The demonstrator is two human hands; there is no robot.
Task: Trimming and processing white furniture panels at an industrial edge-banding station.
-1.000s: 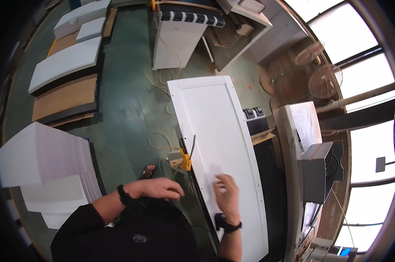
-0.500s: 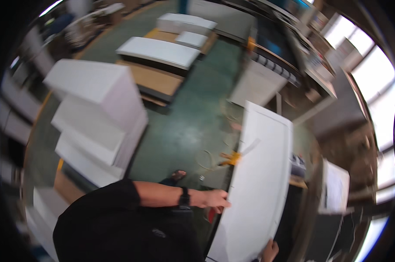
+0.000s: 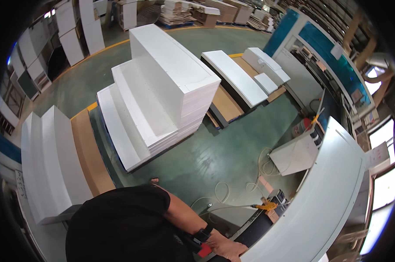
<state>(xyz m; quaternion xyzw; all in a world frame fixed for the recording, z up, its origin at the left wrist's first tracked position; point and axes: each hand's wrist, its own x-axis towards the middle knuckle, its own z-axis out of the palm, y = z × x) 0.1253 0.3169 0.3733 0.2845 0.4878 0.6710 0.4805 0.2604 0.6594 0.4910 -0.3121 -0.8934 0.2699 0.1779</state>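
A long white panel [image 3: 311, 192] with a curved-looking edge stretches along the right side, tilted up toward the far end. My left hand [image 3: 229, 248] is at its near left edge, fingers closed round that edge; the fingertips are partly hidden. A dark band sits on my left wrist, and a small red thing [image 3: 204, 250] shows just under it. My right hand is out of sight. Left of the panel, a yellow air gun [image 3: 267, 205] lies by a dark bench edge, joined to a thin pale hose [image 3: 223, 192].
A tall stack of white panels [image 3: 171, 56] stands ahead. Lower stacks of white panels [image 3: 232, 74] sit further right, and more white boards [image 3: 53, 161] lie at left. A pale box-like block [image 3: 293, 155] and a bucket [image 3: 300, 126] stand near a teal-and-white machine [image 3: 328, 48].
My view has swung left, so the stacks show more fully. The panel now appears further right, raised and tilted. My left hand stays on its edge; my right hand has left the view.
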